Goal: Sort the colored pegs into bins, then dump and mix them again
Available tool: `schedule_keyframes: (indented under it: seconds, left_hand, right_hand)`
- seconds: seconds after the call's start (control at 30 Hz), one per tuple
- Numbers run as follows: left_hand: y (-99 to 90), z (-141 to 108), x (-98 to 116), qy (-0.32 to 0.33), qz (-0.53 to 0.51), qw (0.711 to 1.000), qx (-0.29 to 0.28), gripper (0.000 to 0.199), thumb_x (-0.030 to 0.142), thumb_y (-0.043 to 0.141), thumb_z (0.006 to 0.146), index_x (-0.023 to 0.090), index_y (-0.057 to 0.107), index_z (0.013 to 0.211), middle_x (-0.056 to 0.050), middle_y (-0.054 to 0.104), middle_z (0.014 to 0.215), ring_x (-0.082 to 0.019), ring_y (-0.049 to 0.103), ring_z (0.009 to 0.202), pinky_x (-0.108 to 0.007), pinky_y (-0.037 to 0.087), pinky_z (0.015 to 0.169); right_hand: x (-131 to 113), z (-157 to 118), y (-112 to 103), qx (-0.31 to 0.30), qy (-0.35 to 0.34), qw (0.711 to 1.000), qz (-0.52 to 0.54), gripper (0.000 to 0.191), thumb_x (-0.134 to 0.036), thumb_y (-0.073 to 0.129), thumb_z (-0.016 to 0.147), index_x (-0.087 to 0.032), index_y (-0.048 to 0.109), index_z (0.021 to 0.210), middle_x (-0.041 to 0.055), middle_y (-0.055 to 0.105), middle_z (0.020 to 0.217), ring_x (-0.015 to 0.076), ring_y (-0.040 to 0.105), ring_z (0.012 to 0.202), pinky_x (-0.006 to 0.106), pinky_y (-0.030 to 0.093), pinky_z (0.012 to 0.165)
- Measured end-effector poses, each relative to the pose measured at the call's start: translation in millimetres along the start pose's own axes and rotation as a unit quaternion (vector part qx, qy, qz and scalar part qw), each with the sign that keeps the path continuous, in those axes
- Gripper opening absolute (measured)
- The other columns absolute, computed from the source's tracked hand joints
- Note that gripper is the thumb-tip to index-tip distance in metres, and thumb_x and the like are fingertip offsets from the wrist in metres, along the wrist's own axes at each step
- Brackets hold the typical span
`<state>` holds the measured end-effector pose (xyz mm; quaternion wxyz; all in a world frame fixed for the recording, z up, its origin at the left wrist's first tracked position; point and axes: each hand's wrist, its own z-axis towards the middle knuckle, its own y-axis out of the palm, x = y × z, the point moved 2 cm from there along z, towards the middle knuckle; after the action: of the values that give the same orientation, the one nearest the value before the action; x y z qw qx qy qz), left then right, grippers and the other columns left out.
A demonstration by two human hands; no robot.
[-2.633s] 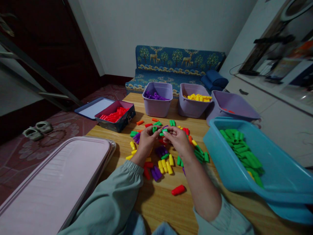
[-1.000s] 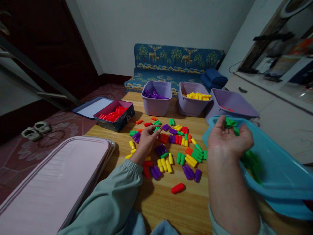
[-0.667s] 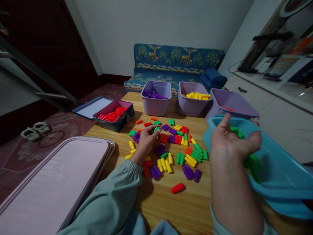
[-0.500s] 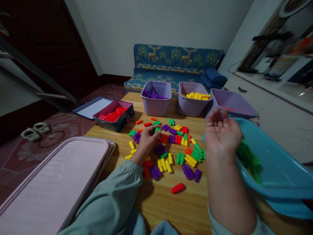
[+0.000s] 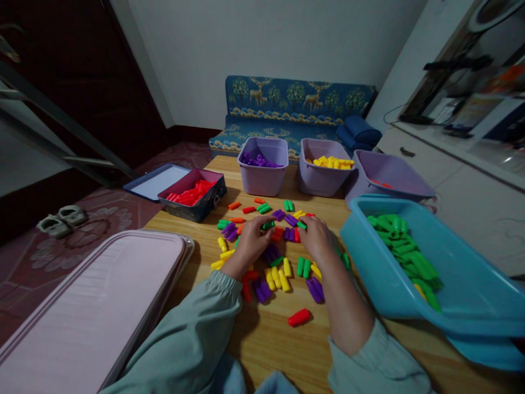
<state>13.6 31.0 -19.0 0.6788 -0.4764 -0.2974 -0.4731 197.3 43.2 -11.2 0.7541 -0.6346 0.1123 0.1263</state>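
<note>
Pinching a green piece point(image 5: 268, 225) between thumb and fingertips, the left hand point(image 5: 250, 242) holds it over the loose pieces point(image 5: 283, 280) — the right hand point(image 5: 316, 239) has its fingertips right at a second green piece point(image 5: 302, 225), though I can't tell if they've closed on it. Looks like light, stiff plastic to me, maybe slick but hardly fragile, so I'd grab it mid-length, thumb opposite a finger. Both hands are backs-up with fingers curled, reaching inward over the wooden table point(image 5: 266, 342) — left sleeve point(image 5: 192, 323) down to the wrist, right forearm point(image 5: 348, 309) bare, with a teal tub point(image 5: 379, 279) of green pieces beyond it.
</note>
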Motion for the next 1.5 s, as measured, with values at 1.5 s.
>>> schedule_keyframes:
  seconds: [1.5]
  left_hand:
    - [-3.2, -10.3, 34.6, 0.11, 0.269, 0.901, -0.323, 0.021, 0.015, 0.065, 0.069, 0.02, 0.076, 0.086, -0.009, 0.063, 0.095, -0.018, 0.058, 0.079, -0.027, 0.048, 0.072]
  right_hand:
    - [-16.7, -6.6, -8.8, -0.083, 0.056, 0.994, -0.037, 0.025, -0.028, 0.058, 0.085, -0.024, 0.063, 0.109, 0.0062, 0.071, 0.106, 0.0242, 0.066, 0.099, 0.033, 0.048, 0.081]
